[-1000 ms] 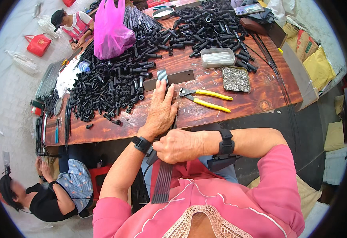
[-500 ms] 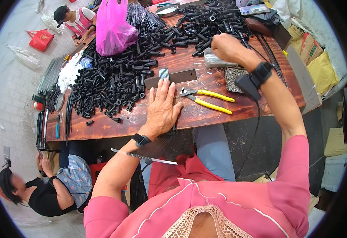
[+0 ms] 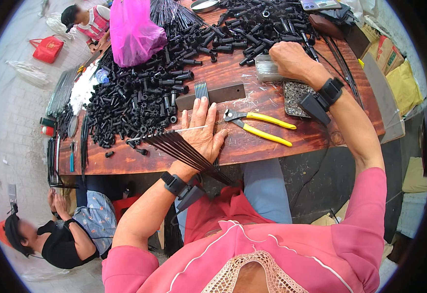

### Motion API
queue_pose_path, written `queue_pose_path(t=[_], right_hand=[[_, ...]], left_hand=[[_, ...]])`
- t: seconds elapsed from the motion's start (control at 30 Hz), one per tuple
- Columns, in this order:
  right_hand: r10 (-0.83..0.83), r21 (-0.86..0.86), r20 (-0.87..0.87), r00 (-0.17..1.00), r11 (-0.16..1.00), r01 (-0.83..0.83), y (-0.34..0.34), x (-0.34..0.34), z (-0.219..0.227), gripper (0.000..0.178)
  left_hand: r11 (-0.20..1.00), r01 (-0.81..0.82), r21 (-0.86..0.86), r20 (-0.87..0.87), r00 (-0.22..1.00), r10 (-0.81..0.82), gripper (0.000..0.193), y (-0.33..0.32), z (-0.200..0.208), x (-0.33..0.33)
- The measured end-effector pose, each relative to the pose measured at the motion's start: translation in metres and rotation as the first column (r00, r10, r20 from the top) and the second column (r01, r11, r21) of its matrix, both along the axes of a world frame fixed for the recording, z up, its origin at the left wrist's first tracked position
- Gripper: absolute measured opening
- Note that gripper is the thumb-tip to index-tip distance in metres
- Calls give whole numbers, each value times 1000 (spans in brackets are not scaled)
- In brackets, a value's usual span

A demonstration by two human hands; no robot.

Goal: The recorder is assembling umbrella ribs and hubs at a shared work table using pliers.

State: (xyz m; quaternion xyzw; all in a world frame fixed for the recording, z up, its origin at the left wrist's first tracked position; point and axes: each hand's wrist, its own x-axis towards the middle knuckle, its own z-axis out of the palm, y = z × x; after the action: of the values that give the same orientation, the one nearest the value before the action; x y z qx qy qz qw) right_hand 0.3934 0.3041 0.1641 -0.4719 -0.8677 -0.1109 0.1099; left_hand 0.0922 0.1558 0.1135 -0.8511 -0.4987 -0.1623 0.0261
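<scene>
My left hand (image 3: pixel 202 137) lies flat on the wooden table with its fingers stretched out. It covers a row of thin rods, whose pale tips (image 3: pixel 201 90) stick out past my fingertips over a dark metal bar (image 3: pixel 227 93). A fan of thin black rods (image 3: pixel 186 155) crosses over the back of this hand and wrist, slanting to the table edge. My right hand (image 3: pixel 294 59) is closed, dipping into a clear plastic box (image 3: pixel 266 72) of thin translucent pieces. Its fingertips are hidden. Yellow-handled nippers (image 3: pixel 271 118) rest between my hands.
Black plastic fittings (image 3: pixel 135 97) form big heaps at left and back, beside a pink plastic bag (image 3: pixel 138 41). A small tray (image 3: pixel 291 100) of grey bits sits under my right wrist. A phone (image 3: pixel 321 5) lies at the back. Two other people sit at the left.
The fan of black rods has swung up from below my left wrist to across that hand. My right hand has moved slightly right and down, into the clear box.
</scene>
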Motion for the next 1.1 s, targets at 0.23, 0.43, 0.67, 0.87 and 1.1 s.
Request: queue_pose_path(t=[0.23, 0.43, 0.67, 0.87, 1.1], right_hand=[[189, -29, -326, 926, 977, -210, -23, -51, 5, 10], [221, -180, -394, 892, 933, -311, -22, -82, 0, 15], [72, -206, -195, 978, 972, -113, -14, -33, 39, 17], [-113, -268, -220, 969, 962, 51, 5, 8, 21, 15], [-249, -261, -193, 949, 945, 195, 6, 0, 20, 17]], left_hand=[[1000, 7, -17, 23, 1000, -7, 67, -1, 3, -1], [1000, 8, -23, 32, 999, -8, 67, -1, 5, 2], [1000, -5, -30, 32, 999, 6, 65, -1, 1, -1], [1000, 19, -21, 30, 999, -19, 66, -2, 3, 0], [999, 0, -43, 22, 1000, 1, 65, -2, 4, -2]])
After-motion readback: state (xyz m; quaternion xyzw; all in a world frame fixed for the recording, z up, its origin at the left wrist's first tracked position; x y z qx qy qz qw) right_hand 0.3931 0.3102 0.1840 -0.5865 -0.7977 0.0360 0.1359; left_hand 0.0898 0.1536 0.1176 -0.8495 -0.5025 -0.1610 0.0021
